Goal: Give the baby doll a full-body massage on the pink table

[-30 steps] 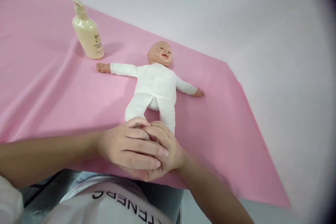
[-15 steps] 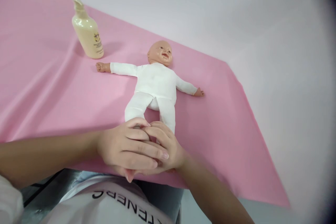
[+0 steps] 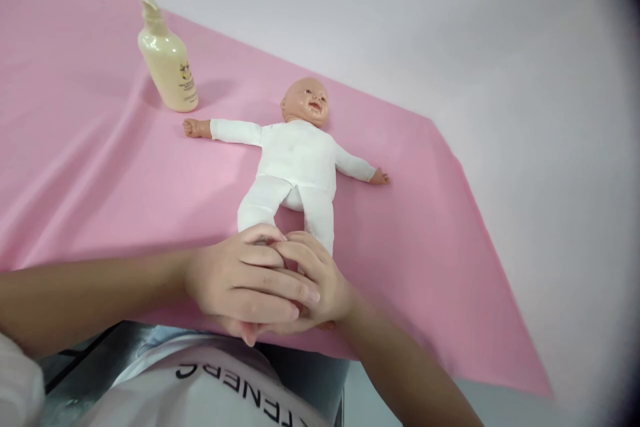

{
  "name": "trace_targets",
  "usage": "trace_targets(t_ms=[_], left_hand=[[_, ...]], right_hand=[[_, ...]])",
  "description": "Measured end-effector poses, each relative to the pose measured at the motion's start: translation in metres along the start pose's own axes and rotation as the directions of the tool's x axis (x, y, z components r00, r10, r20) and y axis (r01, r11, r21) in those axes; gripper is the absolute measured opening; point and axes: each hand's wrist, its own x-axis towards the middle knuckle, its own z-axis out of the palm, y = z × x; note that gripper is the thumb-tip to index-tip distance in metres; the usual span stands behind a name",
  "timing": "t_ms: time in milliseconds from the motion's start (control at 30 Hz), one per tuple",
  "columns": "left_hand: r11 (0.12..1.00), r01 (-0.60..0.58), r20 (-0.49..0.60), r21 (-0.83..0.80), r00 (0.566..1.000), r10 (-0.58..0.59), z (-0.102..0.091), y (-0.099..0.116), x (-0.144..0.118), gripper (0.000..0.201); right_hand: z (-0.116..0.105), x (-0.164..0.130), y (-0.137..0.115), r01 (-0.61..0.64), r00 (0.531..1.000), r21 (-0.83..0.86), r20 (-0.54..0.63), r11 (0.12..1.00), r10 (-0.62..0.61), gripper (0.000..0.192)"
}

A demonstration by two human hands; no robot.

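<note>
A baby doll (image 3: 300,153) with a bare plastic head and a white cloth body lies on its back, arms spread. Over its lower legs, my left hand (image 3: 250,280) and my right hand (image 3: 325,280) are closed together. The left fingers lap across the front of the right hand, and the right fingers curl over from the other side. Whatever is inside the clasp is hidden, as are most of the doll's lower legs. A small brownish bit, perhaps a doll foot, shows below my right hand.
A pink cloth (image 3: 425,247) with folds at the left covers the table. Beyond the doll's outstretched arm stands a cream pump bottle (image 3: 167,67). The cloth's near edge runs just in front of my white shirt (image 3: 200,387), which has dark letters.
</note>
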Motion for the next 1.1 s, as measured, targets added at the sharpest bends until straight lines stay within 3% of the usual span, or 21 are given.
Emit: trace_targets(t_ms=[100,200,333,500,767,1100], left_hand=[[0.980,-0.178,-0.070,0.093,0.980,0.184,-0.011,0.004,0.007,0.034],[0.983,-0.136,-0.042,0.122,0.989,0.142,-0.013,0.005,0.009,0.031],[0.983,-0.137,-0.111,0.124,0.982,0.151,-0.011,0.007,0.012,0.034],[0.993,-0.076,-0.113,0.087,0.990,0.085,-0.012,0.009,0.016,0.020],[0.993,-0.085,-0.099,0.081,0.991,0.092,-0.016,0.011,0.016,0.017],[0.992,-0.127,-0.043,0.002,0.991,0.127,-0.021,0.006,0.013,0.033]], right_hand=[[-0.001,0.001,0.001,0.017,0.999,0.022,-0.039,1.000,-0.017,0.055],[-0.001,0.000,0.001,0.025,0.998,0.035,-0.059,0.999,-0.023,0.054],[-0.001,0.002,0.002,0.028,0.996,0.040,-0.082,0.999,-0.025,0.049],[-0.003,0.006,0.003,0.027,0.998,0.043,-0.060,0.999,-0.025,0.046],[-0.002,0.002,0.004,0.062,0.997,0.020,-0.054,0.998,-0.060,0.050],[-0.003,-0.001,0.006,0.044,0.999,0.110,-0.030,0.993,-0.041,0.031]])
